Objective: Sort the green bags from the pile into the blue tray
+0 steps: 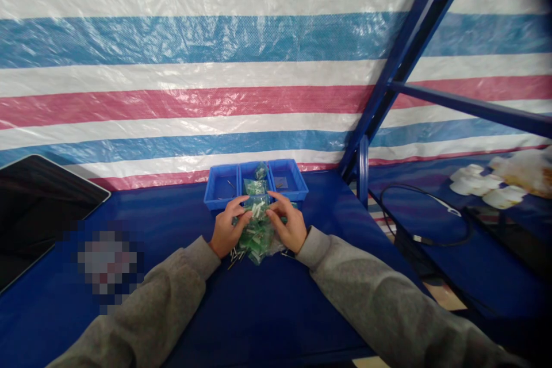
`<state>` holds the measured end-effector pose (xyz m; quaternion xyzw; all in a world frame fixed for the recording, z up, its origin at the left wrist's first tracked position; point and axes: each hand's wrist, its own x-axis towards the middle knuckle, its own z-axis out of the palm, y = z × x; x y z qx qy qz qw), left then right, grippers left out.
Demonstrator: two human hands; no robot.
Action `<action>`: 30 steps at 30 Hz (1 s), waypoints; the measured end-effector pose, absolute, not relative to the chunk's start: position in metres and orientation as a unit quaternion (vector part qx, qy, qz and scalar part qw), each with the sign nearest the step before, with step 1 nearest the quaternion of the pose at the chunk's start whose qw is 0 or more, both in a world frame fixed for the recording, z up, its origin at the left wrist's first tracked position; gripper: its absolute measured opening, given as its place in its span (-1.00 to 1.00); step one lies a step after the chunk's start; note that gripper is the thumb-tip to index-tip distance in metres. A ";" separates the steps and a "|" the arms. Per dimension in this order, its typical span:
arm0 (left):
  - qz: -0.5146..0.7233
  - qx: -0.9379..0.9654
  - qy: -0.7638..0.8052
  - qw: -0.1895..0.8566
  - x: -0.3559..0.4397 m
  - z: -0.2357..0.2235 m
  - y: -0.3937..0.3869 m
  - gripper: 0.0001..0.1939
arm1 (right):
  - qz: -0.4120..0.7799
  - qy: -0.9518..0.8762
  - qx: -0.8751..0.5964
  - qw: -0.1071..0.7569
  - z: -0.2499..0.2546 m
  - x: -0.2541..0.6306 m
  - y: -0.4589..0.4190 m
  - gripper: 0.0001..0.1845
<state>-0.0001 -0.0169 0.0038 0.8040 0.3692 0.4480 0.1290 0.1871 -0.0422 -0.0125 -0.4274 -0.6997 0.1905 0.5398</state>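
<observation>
Between my two hands is a small clear, green-tinted plastic bag [259,207] with several short white pieces inside. My left hand [230,227] pinches its left side with thumb and fingers. On the opposite side my right hand [290,223] grips the bag's right edge. Below them lies a pile of similar green-tinted bags [257,248]. Loose thin pins or screws [235,256] show beside the pile, partly under my left hand; their exact kind is too small to tell. Just beyond my fingers, more small bags [255,186] sit in the middle compartment of a blue bin [208,195].
The blue bin's left and right compartments hold a few small thin pieces. A dark-screened device [38,213] stands at the left of the blue table [172,207]. Right are a blue metal frame [388,80], a black cable [425,241] and white rounded items [474,181]. A striped sheet hangs behind.
</observation>
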 end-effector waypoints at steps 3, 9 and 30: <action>0.456 0.804 0.366 0.112 0.000 0.003 -0.016 -0.86 | 0.169 -0.729 -0.393 0.534 -0.010 0.189 -0.043 -0.62; 0.433 0.827 0.325 0.151 -0.002 0.004 -0.017 -0.77 | 0.128 -0.727 -0.391 0.549 -0.011 0.189 -0.040 -0.69; 0.450 0.812 0.349 0.126 0.000 0.002 -0.016 -0.87 | 0.171 -0.705 -0.409 0.553 -0.012 0.188 -0.043 -0.58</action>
